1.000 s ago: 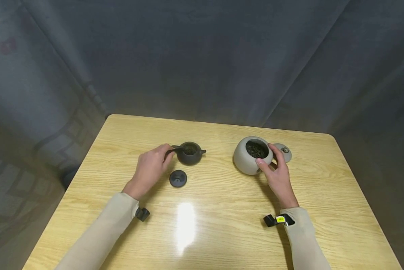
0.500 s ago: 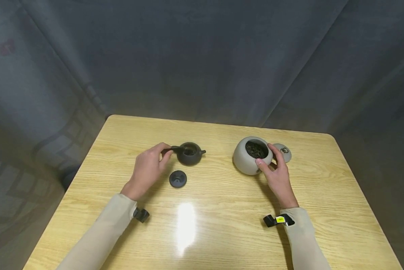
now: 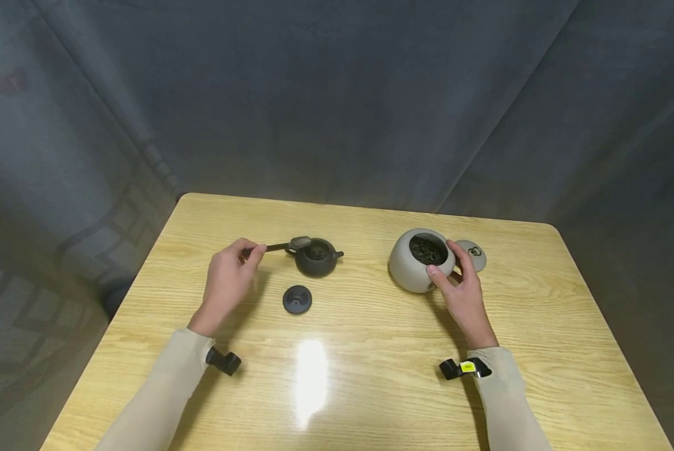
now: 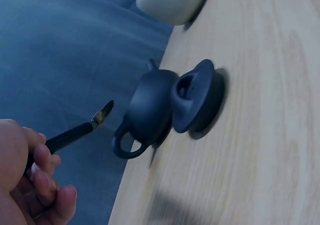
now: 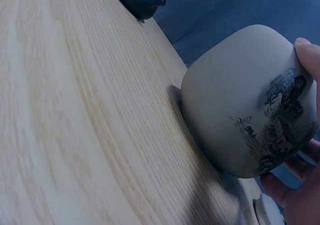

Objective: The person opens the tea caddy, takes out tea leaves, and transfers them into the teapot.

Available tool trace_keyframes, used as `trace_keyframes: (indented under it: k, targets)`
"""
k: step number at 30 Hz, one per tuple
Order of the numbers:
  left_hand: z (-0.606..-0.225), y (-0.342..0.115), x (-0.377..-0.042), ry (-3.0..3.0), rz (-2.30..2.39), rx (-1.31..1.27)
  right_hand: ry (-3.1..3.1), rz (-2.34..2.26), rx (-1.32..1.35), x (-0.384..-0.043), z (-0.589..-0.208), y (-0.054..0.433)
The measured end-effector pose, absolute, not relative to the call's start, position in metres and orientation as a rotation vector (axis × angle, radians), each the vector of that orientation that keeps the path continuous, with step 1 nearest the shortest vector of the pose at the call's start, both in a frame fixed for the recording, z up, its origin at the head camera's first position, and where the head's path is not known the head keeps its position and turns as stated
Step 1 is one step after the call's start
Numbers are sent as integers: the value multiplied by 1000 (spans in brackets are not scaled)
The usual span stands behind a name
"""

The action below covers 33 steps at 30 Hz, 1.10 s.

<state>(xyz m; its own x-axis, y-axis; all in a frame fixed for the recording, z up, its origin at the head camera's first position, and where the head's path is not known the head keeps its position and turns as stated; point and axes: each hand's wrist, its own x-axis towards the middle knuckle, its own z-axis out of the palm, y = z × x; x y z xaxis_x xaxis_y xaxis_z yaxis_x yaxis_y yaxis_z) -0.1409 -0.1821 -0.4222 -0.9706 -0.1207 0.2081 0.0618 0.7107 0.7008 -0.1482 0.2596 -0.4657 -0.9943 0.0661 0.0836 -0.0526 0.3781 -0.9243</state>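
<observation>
In the head view, my left hand pinches the dark handle of a small tea scoop. The scoop's head is over the handle side of a small dark teapot, apart from its opening's middle. Dark tea leaves show inside the pot. Its round lid lies on the table just in front. With thumb and fingers spread, my right hand grips the rim and side of a pale grey tea jar filled with dark leaves. A painted landscape marks the jar's side in the right wrist view.
Partly behind my right hand, the jar's pale lid with a dark ring-like mark lies on the wooden table. Dark grey curtains hang behind the table and on both sides.
My left hand has drawn back left with the scoop, whose head has come out of the teapot's opening and is raised by its handle. My right hand and the jar stay put.
</observation>
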Motion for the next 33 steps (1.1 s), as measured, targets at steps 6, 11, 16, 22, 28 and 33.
trace_keyframes:
  k: [6,11,16,22,28,33]
  targets:
    - [-420,-199,-141,-2639,-1160,134,-2510,1689,-6,-149,-466,260]
    - [-422,-214,-140,-2635,-1103,225,-2507,1693,-2,-149,-467,260]
    - [-431,-223,-142,-2675,-1044,269,-2499,1696,-1,-149,-466,259]
    - [-441,-224,-142,-2724,-952,307,-2501,1703,-2,-149,-467,259]
    - [-443,-229,-141,-2766,-879,329,-2505,1706,-5,-148,-466,259]
    - [-445,-233,-137,-2843,-850,273,-2502,1705,-4,-148,-465,259]
